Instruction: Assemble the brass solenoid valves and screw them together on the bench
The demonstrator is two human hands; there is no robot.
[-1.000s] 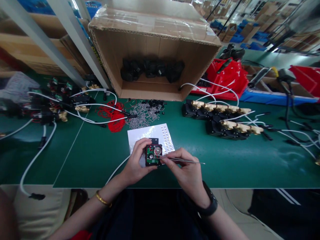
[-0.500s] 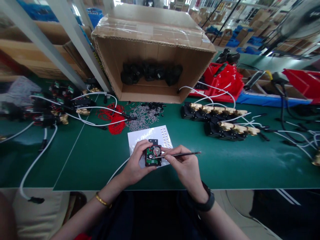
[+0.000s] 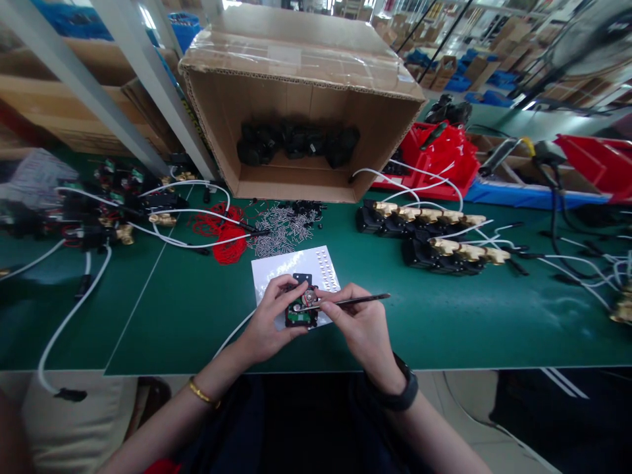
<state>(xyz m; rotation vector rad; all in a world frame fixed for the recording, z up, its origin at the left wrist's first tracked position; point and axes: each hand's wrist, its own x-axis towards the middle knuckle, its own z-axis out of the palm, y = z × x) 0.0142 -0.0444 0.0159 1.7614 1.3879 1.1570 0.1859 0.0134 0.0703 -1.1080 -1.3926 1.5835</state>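
My left hand grips an opened black actuator housing by its sides, with a finger reaching over its upper part. Inside the housing show a green circuit board and a round metal part. My right hand pinches slim dark tweezers, whose tips lie over the board beside a small round component. Beneath the housing is a white sheet with rows of small pale pieces on its right side. A white cable runs out below my left wrist.
Beyond the sheet lie a pile of small screws and red rings. An open cardboard box with black parts stands behind. Brass-fitted black units sit right; wired assemblies lie left. Red bins stand back right.
A finger of my left hand has moved onto the upper part of the housing. The tweezers' tips have shifted slightly left and up, and remain over the board.
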